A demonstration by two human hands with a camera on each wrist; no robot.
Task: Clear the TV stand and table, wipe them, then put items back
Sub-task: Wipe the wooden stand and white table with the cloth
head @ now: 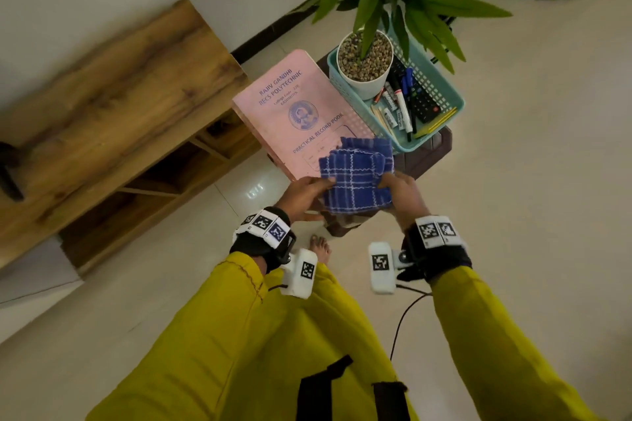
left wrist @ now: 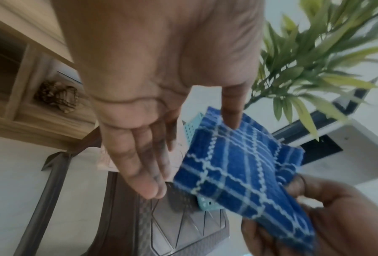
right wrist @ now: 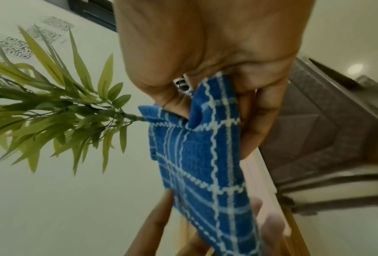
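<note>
A small dark brown plastic stool (head: 425,155) stands on the pale tiled floor (head: 530,181). On it lie a pink record book (head: 294,113) at the left and a teal plastic basket (head: 444,96) at the right. A wooden TV stand (head: 113,106) stands far left.

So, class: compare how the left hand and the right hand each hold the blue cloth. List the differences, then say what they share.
The left hand keeps its fingers nearly straight, with the thumb on top of the cloth; the right hand curls its fingers round a bunched edge. The left hand is at the cloth's left edge; the right hand is at its right edge. Both touch the cloth and wear tagged wrist bands.
</note>
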